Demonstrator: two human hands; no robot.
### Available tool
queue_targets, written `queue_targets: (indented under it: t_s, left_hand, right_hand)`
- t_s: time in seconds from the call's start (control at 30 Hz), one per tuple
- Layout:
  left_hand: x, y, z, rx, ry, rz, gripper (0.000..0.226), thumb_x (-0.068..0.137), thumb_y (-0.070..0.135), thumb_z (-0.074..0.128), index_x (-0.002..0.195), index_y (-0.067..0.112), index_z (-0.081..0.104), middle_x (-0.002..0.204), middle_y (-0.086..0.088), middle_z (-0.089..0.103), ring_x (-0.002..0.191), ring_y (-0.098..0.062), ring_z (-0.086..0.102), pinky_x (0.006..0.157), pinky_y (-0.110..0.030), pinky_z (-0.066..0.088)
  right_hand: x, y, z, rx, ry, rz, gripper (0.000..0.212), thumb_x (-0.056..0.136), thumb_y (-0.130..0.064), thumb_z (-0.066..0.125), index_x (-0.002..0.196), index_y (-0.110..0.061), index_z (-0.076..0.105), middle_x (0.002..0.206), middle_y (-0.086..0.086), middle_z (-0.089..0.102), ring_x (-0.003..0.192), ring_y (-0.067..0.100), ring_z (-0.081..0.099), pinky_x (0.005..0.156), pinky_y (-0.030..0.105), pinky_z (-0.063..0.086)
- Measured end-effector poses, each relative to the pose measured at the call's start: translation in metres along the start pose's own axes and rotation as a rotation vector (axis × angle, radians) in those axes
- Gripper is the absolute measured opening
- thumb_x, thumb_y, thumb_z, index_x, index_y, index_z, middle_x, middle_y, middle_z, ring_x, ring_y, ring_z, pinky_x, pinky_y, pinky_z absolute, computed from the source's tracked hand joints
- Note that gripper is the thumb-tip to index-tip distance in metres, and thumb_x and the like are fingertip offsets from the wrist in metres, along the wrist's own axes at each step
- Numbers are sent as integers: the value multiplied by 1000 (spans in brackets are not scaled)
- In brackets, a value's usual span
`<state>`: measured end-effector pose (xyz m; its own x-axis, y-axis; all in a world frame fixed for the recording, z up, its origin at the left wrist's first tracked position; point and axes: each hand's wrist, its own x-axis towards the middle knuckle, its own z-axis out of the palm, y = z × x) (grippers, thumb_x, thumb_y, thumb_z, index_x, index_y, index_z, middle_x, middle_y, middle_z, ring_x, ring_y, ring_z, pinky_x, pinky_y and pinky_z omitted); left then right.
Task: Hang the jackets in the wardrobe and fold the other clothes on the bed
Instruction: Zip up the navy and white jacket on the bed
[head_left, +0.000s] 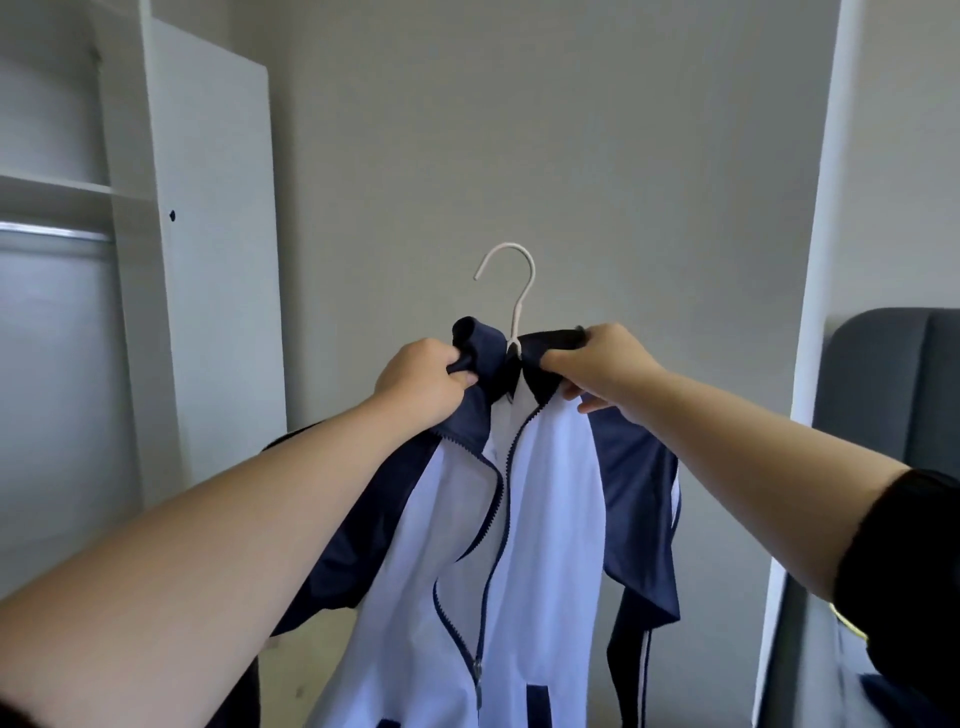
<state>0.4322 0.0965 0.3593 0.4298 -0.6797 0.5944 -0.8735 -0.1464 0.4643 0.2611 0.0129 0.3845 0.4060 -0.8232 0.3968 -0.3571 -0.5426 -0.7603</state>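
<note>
Grey wall; open wardrobe (130, 260) at left, its rail (54, 231) bare. Left hand (421, 379) and right hand (605, 364) both grip the collar of the jacket (545, 519), which sits on hanger (511, 291), unzipped, held midair. Hanging still to do; folding not visible.

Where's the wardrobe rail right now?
Head view, far left: the rail runs just under the shelf, well left of the held jacket.

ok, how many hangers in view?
1. A white hanger inside the navy-and-white jacket, hook sticking up between the left hand and right hand gripping the collar. The wardrobe rail is only partly in frame, so more may be hidden.
</note>
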Motion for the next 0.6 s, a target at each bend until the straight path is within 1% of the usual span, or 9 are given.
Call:
queue_targets:
  t_s: [0.07, 0.13, 0.2, 0.23, 0.3, 0.33, 0.4, 0.5, 0.6]
  left_hand:
    - [-3, -4, 4, 5, -26, -3, 37, 90, 23, 62, 58, 17, 45, 62, 1, 49, 72, -28, 51, 63, -29, 35]
    - [-6, -7, 7, -4, -33, -12, 38, 90, 23, 62, 56, 20, 45, 62, 2, 49, 72, -28, 51, 63, -29, 35]
    - [-6, -10, 7, -17, -15, -25, 38, 90, 22, 62, 55, 21, 46, 62, 3, 50, 72, -27, 51, 63, -29, 36]
    - [-5, -11, 6, -22, -1, -28, 37, 90, 23, 61, 56, 21, 46, 62, 4, 50, 72, -27, 51, 63, -29, 36]
    - [-5, -12, 5, -29, 28, -27, 33, 91, 23, 60, 59, 19, 49, 65, 1, 53, 74, -29, 53, 64, -30, 38]
    - [-4, -13, 5, -30, 39, -19, 29, 91, 23, 59, 64, 17, 52, 69, -2, 57, 76, -29, 54, 66, -32, 41]
    - [-3, -12, 6, -36, 55, 12, 20, 91, 22, 59, 72, 15, 57, 79, -6, 63, 80, -30, 56, 71, -34, 45]
    - [-3, -5, 9, -36, 62, 62, 25, 91, 22, 59, 67, 23, 53, 78, -4, 62, 79, -29, 55, 68, -31, 42]
    - [-4, -2, 13, -45, 57, 83, 32, 91, 21, 60, 61, 23, 48, 66, 2, 55, 73, -28, 52, 60, -29, 36]
  right_hand:
    - [-1, 3, 2, 123, 56, 60, 18, 86, -5, 52, 96, 4, 63, 84, 18, 66, 81, 35, 69, 77, 43, 59]
    - [0, 4, -1, 467, 34, 133, 9, 91, 0, 53, 85, 2, 60, 87, 19, 66, 82, 31, 67, 77, 39, 58]
    - [0, 10, -8, 727, -40, 179, 18, 97, -4, 49, 80, -1, 55, 69, 12, 68, 64, 19, 69, 61, 27, 58]
    - [1, 16, -10, 744, -45, 180, 22, 99, -7, 46, 81, 0, 55, 62, 9, 67, 57, 16, 68, 55, 25, 56]
    - [1, 28, -12, 509, 60, 192, 21, 99, -9, 47, 82, -1, 57, 66, 10, 63, 55, 19, 63, 54, 30, 55]
    - [0, 35, -13, 430, 128, 204, 20, 97, -9, 49, 81, -2, 57, 66, 11, 59, 52, 21, 59, 48, 29, 53]
    - [1, 40, -16, 454, 192, 212, 24, 96, -20, 48, 84, -3, 59, 63, 11, 57, 46, 22, 56, 38, 23, 47]
    - [2, 28, -14, 363, 37, 204, 39, 85, -44, 60, 90, -5, 61, 72, 12, 65, 49, 24, 64, 42, 25, 49]
    - [2, 29, -8, 51, -17, 170, 18, 85, -17, 66, 88, -1, 58, 62, 14, 58, 43, 24, 54, 44, 27, 47]
